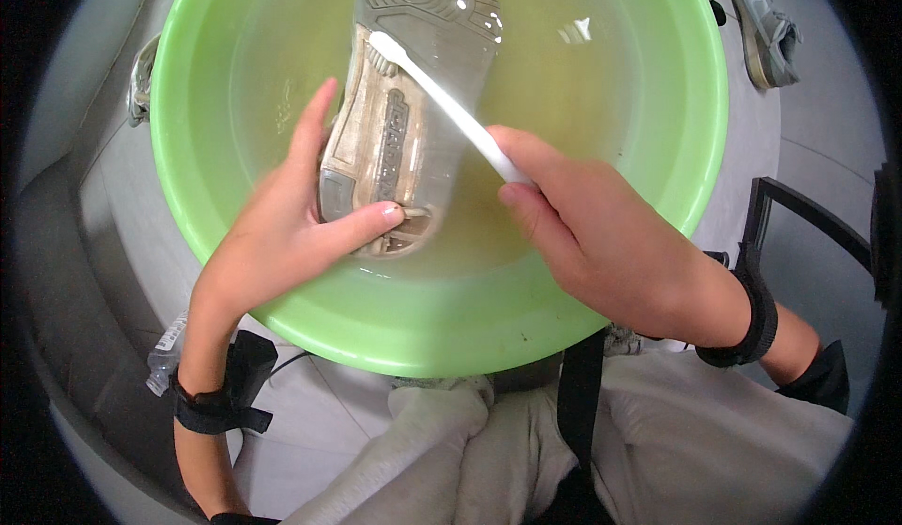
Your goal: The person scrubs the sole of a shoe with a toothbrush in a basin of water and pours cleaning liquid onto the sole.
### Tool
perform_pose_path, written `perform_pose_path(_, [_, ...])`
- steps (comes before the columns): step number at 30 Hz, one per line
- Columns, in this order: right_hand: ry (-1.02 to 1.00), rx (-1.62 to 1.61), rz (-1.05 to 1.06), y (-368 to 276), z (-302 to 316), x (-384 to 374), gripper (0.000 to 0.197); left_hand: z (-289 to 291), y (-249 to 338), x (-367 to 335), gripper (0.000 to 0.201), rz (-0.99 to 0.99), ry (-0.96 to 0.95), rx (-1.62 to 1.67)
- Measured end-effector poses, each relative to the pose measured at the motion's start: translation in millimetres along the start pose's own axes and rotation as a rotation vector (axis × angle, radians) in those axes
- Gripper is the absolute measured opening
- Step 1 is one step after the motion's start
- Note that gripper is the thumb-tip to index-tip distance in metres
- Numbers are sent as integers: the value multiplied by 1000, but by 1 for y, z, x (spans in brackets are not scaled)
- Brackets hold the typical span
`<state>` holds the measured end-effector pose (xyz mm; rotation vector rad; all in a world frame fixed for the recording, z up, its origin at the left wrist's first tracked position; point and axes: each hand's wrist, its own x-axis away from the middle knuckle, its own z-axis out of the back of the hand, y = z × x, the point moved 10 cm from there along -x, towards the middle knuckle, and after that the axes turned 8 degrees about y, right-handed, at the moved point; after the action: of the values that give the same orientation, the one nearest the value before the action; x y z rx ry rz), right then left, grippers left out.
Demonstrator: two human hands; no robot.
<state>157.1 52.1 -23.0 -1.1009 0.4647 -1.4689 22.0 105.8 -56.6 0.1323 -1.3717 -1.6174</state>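
A shoe [427,64] lies sole up, partly under water, in a large green basin [648,271]. Its sole is grey and beige, with its far end away from me. My left hand [282,219] grips the near end, the thumb pressed on the sole and the fingers along the left side. Between the thumb and fingers of my right hand [601,234] is the handle of a white toothbrush [451,107]. The bristles touch the sole near its middle, at the left edge. The shoe's upper is hidden beneath it.
Yellowish, cloudy water [554,83] fills the basin. Grey shoes [770,41] stand on the floor at the far right, and another shoe [141,78] shows at the left. A clear plastic bottle [165,356] lies by my left forearm. A dark-framed chair or stool [808,210] stands at the right.
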Motion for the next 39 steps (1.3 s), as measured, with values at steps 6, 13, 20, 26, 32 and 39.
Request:
perform_pose_path(6, [-88, -392, -224, 13, -15, 0, 30, -2, 4, -4, 90, -76, -26, -82])
perform_pose_path(13, [-26, -476, -315, 26, 0, 5, 24, -6, -9, -5, 91, 32, -85, -48])
perform_pose_path(20, [-79, -16, -6, -6, 35, 25, 23, -5, -7, -5, 96, 103, -143, -36])
perform_pose_path(26, [-119, 332, 218, -32, 57, 39, 35, -8, -9, -5, 97, 128, -180, -106])
perform_pose_path(32, [-78, 559, 339, -26, 43, 50, 46, -5, -8, -6, 98, 50, -164, -119])
perform_pose_path(39, [-45, 774, 449, -30, 16, 50, 49, -4, -8, -7, 99, 16, -167, -121])
